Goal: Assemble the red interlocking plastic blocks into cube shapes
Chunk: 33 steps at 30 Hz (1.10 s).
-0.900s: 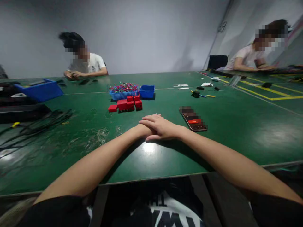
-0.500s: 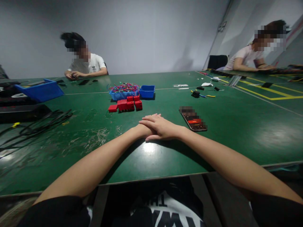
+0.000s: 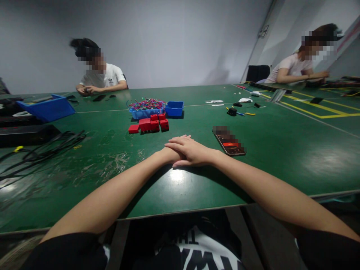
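Note:
My right hand [image 3: 194,152] lies across the top of my left hand [image 3: 169,154] on the green table. The right fingers are stretched out and rest on the back of the left hand, holding no object. Most of the left hand is covered; the small part of its fingers that shows lies flat. To the right of my hands is a smartphone [image 3: 229,141] with a lit, partly blurred screen. Beyond them sit several red plastic blocks [image 3: 145,125] in a group. Behind the blocks are a blue bin [image 3: 147,113] heaped with coloured wires and a smaller blue bin [image 3: 174,109].
Black cables [image 3: 56,148] and a tilted blue tray [image 3: 49,108] lie at the left. Small black parts and coloured pieces, including a black connector [image 3: 232,111], are at the back right. Two co-workers sit across the table, a person in white [image 3: 112,77] and another [image 3: 289,69] at right.
My hands have stayed in place, one on the other. The co-worker at the right has raised a hand slightly from the table. Objects near me have not moved.

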Each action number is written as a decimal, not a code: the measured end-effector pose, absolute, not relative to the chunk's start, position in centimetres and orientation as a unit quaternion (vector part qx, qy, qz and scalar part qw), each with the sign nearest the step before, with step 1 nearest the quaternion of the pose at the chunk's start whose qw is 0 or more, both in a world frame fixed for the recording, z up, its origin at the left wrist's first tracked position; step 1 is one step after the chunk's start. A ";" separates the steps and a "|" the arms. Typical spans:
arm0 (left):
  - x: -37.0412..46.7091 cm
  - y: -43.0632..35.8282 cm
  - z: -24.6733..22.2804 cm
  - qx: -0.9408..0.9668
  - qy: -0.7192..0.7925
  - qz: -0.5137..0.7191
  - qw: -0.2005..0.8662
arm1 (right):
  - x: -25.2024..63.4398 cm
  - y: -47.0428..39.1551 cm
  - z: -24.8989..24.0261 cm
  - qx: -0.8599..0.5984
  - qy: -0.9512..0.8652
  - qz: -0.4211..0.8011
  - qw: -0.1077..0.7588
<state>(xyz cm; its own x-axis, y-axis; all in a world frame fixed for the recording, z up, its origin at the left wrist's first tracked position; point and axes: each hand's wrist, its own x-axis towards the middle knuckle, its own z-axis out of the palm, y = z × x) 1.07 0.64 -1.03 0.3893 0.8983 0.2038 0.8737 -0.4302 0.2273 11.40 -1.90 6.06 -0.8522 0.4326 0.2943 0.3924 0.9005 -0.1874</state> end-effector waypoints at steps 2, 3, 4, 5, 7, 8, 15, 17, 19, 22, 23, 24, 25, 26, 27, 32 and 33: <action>-0.1 0.8 -0.7 0.857 0.496 0.129 0.057 | 11.4 -1.8 6.0 -0.213 -0.960 0.062 0.168; -0.5 0.8 -0.5 0.870 0.475 0.119 0.063 | 11.4 -1.8 5.9 -0.212 -0.960 0.063 0.169; -0.9 0.8 -0.3 0.874 0.468 0.114 0.063 | 11.4 -1.8 5.9 -0.211 -0.960 0.063 0.170; -1.0 0.7 -0.1 0.868 0.479 0.117 0.057 | 11.4 -1.7 5.9 -0.210 -0.961 0.064 0.171; -0.9 0.5 0.3 0.860 0.495 0.113 0.048 | 11.4 -1.7 5.8 -0.209 -0.961 0.064 0.171; -0.8 0.3 0.5 0.857 0.502 0.110 0.045 | 11.4 -1.7 5.8 -0.209 -0.961 0.064 0.170; -1.1 -0.5 2.5 0.848 0.524 0.068 0.037 | 11.5 -1.6 5.8 -0.215 -0.961 0.055 0.168; -2.0 -0.4 3.2 0.863 0.499 0.054 0.053 | 11.5 -1.5 5.7 -0.220 -0.959 0.057 0.168; -2.6 0.0 3.6 0.879 0.470 0.041 0.072 | 11.5 -1.4 5.7 -0.226 -0.958 0.058 0.168; -2.8 0.5 3.7 0.907 0.416 0.041 0.062 | 11.5 -1.4 5.9 -0.235 -0.957 0.052 0.163; -2.8 0.6 3.6 0.914 0.399 0.038 0.056 | 11.5 -1.4 5.9 -0.236 -0.957 0.050 0.161; -2.9 0.8 3.6 0.921 0.384 0.030 0.052 | 11.5 -1.5 6.0 -0.236 -0.957 0.048 0.160; -2.9 0.9 3.6 0.927 0.371 0.018 0.049 | 11.5 -1.5 6.0 -0.235 -0.958 0.046 0.160; -3.0 1.1 3.6 0.932 0.359 0.004 0.047 | 11.5 -1.5 6.0 -0.235 -0.958 0.044 0.161; -3.2 1.3 3.7 0.937 0.347 -0.009 0.045 | 11.5 -1.5 6.0 -0.236 -0.957 0.042 0.161; -3.9 2.2 3.9 0.953 0.300 0.006 0.048 | 11.6 -1.5 5.8 -0.250 -0.954 0.027 0.161; -4.0 2.3 3.9 0.954 0.294 0.015 0.048 | 11.6 -1.5 5.8 -0.253 -0.954 0.025 0.160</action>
<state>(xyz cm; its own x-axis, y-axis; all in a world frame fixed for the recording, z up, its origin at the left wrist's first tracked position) -3.96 2.29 3.86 0.8265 0.5629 0.0003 0.5600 -0.8223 0.1014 11.59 -1.50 5.80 -0.8210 0.4900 0.2930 0.4741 0.8711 -0.1282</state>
